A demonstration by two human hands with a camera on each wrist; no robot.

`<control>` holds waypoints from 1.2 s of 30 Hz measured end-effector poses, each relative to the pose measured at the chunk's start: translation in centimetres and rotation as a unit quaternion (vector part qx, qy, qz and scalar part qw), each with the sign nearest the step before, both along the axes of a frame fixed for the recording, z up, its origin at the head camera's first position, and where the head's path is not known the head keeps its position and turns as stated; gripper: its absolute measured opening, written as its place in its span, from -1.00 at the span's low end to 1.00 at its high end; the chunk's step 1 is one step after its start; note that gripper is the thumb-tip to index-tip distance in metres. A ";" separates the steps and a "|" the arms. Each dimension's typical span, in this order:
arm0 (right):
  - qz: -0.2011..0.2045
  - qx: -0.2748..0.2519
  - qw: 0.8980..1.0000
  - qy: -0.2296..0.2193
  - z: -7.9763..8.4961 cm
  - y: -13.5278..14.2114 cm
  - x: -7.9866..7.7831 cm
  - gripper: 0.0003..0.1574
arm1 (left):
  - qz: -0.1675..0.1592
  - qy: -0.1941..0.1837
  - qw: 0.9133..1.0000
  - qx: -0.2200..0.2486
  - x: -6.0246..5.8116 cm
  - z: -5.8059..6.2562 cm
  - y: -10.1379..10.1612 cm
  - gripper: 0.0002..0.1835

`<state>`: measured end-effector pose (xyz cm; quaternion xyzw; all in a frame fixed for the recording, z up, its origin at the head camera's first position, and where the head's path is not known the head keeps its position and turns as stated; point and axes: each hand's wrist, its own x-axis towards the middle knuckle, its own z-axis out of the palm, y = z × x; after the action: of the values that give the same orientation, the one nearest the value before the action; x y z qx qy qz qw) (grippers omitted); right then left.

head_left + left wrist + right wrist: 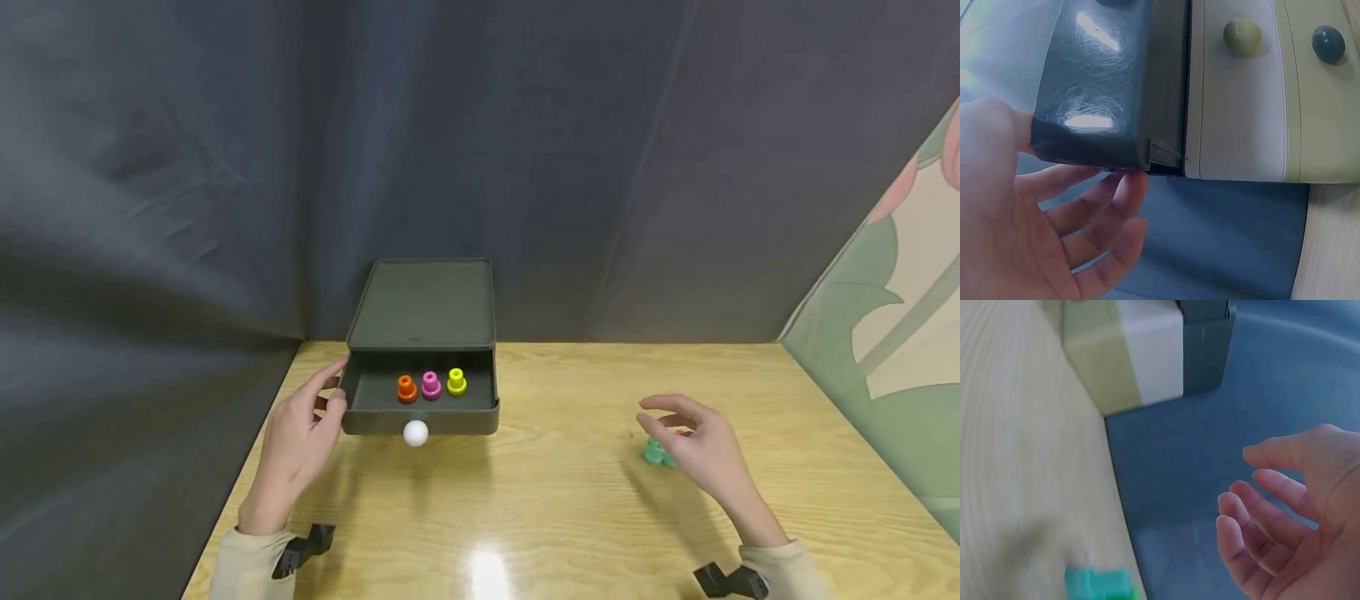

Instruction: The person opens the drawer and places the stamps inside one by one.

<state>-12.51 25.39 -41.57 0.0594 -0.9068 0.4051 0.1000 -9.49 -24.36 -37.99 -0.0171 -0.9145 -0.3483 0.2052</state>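
A small chest of drawers has its dark grey top drawer (420,423) pulled out, with a white knob (416,433) on the front. Inside stand an orange peg (407,389), a pink peg (431,386) and a yellow peg (457,382) in a row. My left hand (296,433) rests against the drawer's left side, thumb near the rim and fingers loosely bent; in the left wrist view the thumb's tip is hidden. My right hand (708,450) hovers with bent fingers and nothing visible in them. Below it lie green pieces (655,452), partly covered, with a bit of red beside them.
Under the top drawer, the left wrist view shows a white drawer (1235,106) with an olive knob and an olive drawer (1322,112) with a dark knob. The chest stands on a wooden table (570,500) near a dark curtain (555,167). A flowered panel (892,350) borders the right.
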 end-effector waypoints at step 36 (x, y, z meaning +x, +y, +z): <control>0.008 0.000 0.990 -0.143 -6.9 9.5 0.7 -0.38 | 0.001 -0.005 1.000 -0.008 -0.1 0.1 0.0 -0.51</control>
<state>-11.77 34.93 -48.46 0.0082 -0.9111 0.4107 -0.0344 -9.64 -24.36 -37.90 -0.0158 -0.9182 -0.3406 0.2014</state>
